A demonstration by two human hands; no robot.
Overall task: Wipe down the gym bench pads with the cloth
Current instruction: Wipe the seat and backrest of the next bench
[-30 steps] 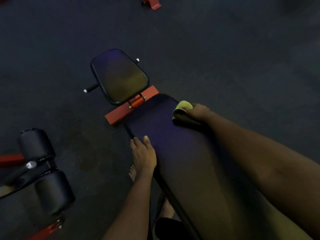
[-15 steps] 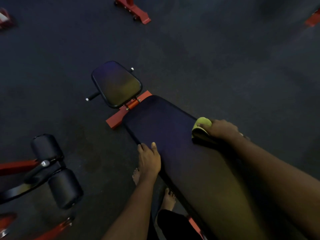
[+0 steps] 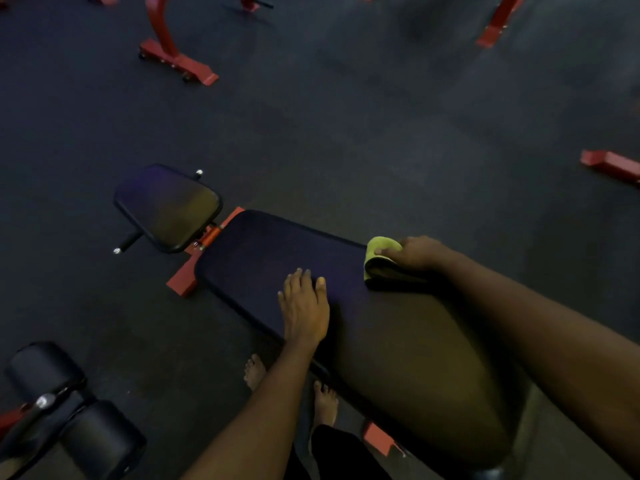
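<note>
A long black back pad [image 3: 363, 323] of the gym bench runs from the centre to the lower right. A smaller black seat pad [image 3: 168, 207] sits beyond it at the left, joined by a red frame bar [image 3: 181, 280]. My right hand [image 3: 415, 252] grips a folded yellow-green cloth [image 3: 379, 259] against the far edge of the back pad. On the pad's near edge my left hand [image 3: 304, 308] lies flat with straight fingers.
Black roller pads [image 3: 72, 410] on a red frame stand at the lower left. Red machine feet [image 3: 176, 58] and bars [image 3: 611, 166] lie on the dark rubber floor beyond. My bare feet [image 3: 323, 400] stand beside the bench.
My right hand has slid the cloth back along the far edge of the back pad, towards me. My left hand stays on the near edge. The view has tilted up.
</note>
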